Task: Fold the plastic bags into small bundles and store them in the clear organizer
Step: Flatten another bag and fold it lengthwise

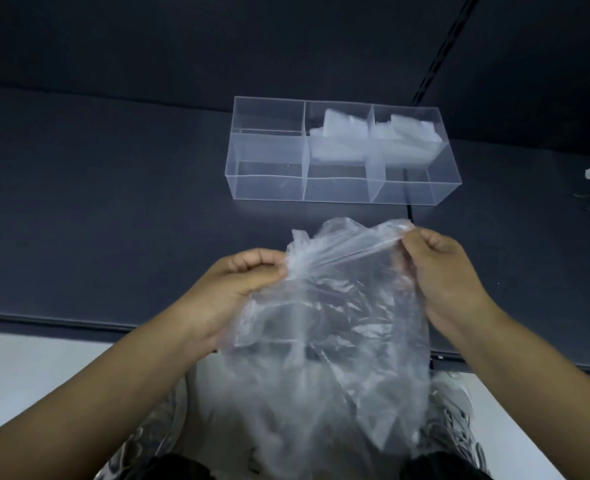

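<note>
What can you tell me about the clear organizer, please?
The organizer is a long, open-topped box of clear, plastic-looking sheet, split by two dividers into three compartments in a row. It stands level on the dark table. The left compartment is empty; the middle and right ones each hold folded bags.

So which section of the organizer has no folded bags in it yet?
The left-hand section of the clear organizer. Only the dark table shows through it, while the middle bundle and the right bundle, both whitish folded plastic, occupy the other two.
</note>
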